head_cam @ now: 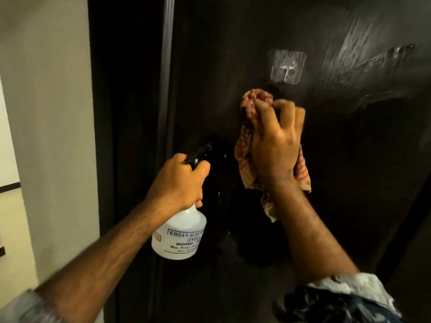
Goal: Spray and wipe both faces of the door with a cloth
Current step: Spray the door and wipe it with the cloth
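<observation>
Right hand [276, 145] curls its grip tightly around a crumpled red-and-cream checked cloth [247, 145], pressing it against the dark brown wooden door [233, 54] just below a clear adhesive wall hook [287, 66]. Left hand [179, 183], lower and to the left of that hook, wraps its grip closed around the neck of a white plastic spray bottle with a black trigger [179, 236]. Wet streaks shine on the door to the right of the hook.

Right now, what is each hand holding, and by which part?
Left hand grips the spray bottle at its neck, below the black trigger head. Right hand clutches the bunched cloth around its middle.
</observation>
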{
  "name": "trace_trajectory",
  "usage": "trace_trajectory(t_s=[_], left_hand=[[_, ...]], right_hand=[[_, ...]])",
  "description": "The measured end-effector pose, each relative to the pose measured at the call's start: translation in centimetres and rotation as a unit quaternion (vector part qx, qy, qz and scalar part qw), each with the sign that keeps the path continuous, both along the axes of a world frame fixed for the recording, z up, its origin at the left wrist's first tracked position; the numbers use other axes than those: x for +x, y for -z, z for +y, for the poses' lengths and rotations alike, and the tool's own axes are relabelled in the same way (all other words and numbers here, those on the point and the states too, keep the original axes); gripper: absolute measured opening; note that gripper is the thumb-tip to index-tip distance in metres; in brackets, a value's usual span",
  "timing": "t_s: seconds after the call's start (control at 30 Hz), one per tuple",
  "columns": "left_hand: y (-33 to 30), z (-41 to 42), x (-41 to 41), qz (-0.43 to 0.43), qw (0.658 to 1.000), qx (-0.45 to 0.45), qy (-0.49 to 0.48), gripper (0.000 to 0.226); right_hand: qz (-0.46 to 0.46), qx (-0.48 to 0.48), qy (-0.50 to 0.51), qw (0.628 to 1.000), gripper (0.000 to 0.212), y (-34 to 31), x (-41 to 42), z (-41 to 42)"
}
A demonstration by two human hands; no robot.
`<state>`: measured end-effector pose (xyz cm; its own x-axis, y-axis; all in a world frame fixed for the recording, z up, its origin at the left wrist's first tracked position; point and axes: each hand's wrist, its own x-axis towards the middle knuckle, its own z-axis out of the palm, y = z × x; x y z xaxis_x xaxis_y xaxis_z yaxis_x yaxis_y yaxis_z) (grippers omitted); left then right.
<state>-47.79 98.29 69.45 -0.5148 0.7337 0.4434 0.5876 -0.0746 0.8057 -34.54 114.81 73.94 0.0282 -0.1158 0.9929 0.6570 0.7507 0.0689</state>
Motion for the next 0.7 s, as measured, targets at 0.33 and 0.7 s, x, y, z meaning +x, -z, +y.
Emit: trace_trajectory(t_s=[0.33,0.7], left_hand=[[5.2,-0.4,-0.5,-0.066,0.997,-0.042,-0.021,0.029],[5.4,-1.1,0.0,-0.093,0.995,-0.001,0.028,0.024]], right_hand=[[-0.29,-0.017,-0.073,0.954,0.027,21.5,-2.6,-2.3],[-0.176,0.004,-0.04,0.984,0.023,10.9,-0.2,-1.6]])
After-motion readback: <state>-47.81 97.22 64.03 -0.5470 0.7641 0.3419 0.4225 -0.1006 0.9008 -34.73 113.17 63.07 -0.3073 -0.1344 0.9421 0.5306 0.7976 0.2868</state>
